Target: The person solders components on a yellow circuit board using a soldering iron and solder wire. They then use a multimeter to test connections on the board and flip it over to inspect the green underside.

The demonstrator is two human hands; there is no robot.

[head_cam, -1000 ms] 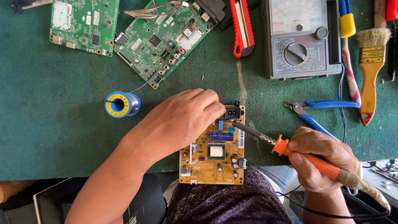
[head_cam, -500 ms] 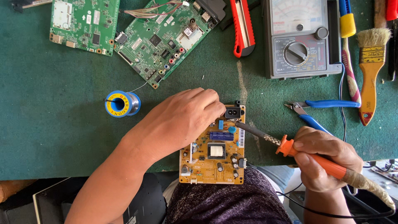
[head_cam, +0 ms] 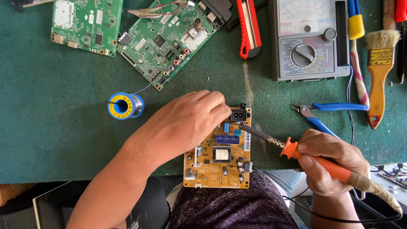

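Yellow circuit board (head_cam: 218, 159) under left hand (head_cam: 186, 121); right hand (head_cam: 330, 163) grips orange soldering iron (head_cam: 296, 152).

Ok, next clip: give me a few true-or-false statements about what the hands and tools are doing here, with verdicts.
1. The right hand holds a soldering iron with an orange handle. True.
2. The iron's tip is over the green board at the top. False: it points at the yellow circuit board near the table edge.
3. The left hand rests on the yellow board's upper left part. True.
4. The solder spool is in the left hand. False: it lies on the green mat, apart from the hand.
5. The blue-handled pliers lie on the mat, not held. True.
6. The paintbrush lies on the yellow board. False: it lies at the right, beside the meter.
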